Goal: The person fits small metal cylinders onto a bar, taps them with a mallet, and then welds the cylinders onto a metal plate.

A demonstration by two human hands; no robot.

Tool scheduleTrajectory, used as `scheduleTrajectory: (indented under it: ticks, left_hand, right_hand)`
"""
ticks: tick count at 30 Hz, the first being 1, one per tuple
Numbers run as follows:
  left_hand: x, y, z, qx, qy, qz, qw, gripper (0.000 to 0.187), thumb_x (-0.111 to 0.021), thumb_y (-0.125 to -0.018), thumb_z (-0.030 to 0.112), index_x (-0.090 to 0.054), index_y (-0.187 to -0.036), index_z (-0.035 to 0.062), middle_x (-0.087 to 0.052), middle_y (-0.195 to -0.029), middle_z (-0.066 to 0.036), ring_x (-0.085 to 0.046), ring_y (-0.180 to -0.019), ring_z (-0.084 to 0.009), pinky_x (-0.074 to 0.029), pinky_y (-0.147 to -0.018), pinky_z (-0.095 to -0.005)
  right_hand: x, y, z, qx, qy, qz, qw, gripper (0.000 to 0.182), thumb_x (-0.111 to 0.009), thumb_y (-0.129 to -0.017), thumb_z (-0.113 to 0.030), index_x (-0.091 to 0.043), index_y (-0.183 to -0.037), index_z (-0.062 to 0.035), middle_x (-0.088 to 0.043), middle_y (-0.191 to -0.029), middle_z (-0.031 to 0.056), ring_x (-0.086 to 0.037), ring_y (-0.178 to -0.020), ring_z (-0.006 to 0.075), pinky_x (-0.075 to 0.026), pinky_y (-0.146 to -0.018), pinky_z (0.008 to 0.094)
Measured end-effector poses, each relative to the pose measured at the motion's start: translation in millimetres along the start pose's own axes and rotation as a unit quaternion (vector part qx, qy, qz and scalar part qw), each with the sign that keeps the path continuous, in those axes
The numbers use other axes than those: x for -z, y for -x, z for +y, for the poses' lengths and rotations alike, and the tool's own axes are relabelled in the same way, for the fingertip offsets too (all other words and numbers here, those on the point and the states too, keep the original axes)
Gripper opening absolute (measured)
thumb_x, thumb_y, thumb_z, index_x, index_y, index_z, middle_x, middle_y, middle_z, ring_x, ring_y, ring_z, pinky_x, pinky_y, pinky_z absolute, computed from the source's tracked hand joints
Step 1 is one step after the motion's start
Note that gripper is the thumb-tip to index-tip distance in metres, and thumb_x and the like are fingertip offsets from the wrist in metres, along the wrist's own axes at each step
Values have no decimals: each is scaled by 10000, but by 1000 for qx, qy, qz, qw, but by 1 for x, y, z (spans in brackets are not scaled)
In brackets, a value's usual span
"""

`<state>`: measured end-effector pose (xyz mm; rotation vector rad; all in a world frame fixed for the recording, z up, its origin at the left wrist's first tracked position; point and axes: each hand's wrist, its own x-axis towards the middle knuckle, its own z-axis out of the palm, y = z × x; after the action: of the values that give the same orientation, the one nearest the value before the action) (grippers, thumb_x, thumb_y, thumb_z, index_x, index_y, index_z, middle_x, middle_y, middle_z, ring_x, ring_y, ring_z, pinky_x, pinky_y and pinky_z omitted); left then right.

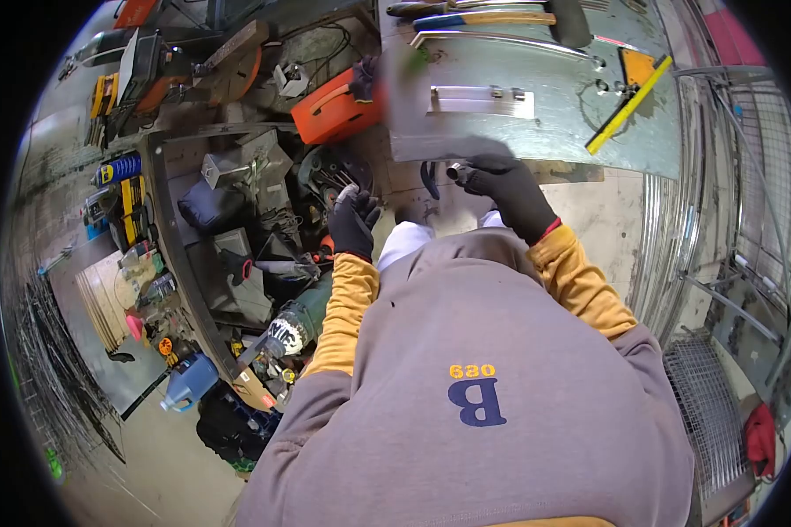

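Note:
My left hand (355,221), in a dark glove, is closed on several thin metal pieces (341,186) that stick up from its fingers, beside the cluttered bench. In another dark glove, my right hand (504,191) is closed around a short metal tube (454,172) near the front edge of the metal table (554,140). On that table lie a metal plate with a handle (482,102), a long bent metal bar (501,39), a yellow ruler (628,105) and a hammer (483,18).
An orange toolbox (336,107) stands left of the table. Farther left, the bench (174,250) holds mixed tools and a green cylinder (312,312). A blue jug (189,383) sits beside it. Wire mesh (707,417) and metal bars (664,233) are at the right.

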<state>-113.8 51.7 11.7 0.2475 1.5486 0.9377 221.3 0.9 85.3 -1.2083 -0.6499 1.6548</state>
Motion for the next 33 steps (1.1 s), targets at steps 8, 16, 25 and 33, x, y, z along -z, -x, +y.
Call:
scheduleTrajectory:
  ticks: [8,16,25,33]
  left_hand:
    - [22,-83,24,29,-67,-82,994,302,-668,-1034,315,-686,-1258,112,-711,-1071,-64,-696,-931,-224,-584,-848,-399]
    - [10,-314,-78,-429,-499,-354,665,309,-558,-1017,264,-704,-1049,-6,-727,-955,-235,-723,-788,-355,-566,-714,-425]
    - [-149,-315,-179,-319,-522,-419,671,507,-687,-926,354,-699,-1338,59,-711,-1253,-271,-656,-1202,-416,-510,-1062,-490]
    - [-169,-314,-225,-305,-736,-390,462,462,-514,-1064,349,-628,-1407,62,-572,-1524,-229,-497,-1439,-435,-348,-1207,-572]
  right_hand:
    - [-74,-59,2,-47,130,-16,990,244,-749,-957,-126,-782,-1168,-9,-782,-1066,47,-691,-980,119,-538,-896,281]
    - [-124,-79,-2,-170,160,237,943,214,-738,-945,-97,-751,-1141,-12,-719,-967,7,-603,-854,81,-486,-771,247]
    - [-138,-88,-14,-242,184,279,911,148,-630,-908,-18,-696,-1038,-45,-697,-1004,27,-604,-910,95,-482,-809,250]
    - [-143,-86,-14,-277,177,355,875,217,-661,-785,-43,-666,-1000,-16,-697,-1045,89,-677,-1029,199,-547,-934,343]
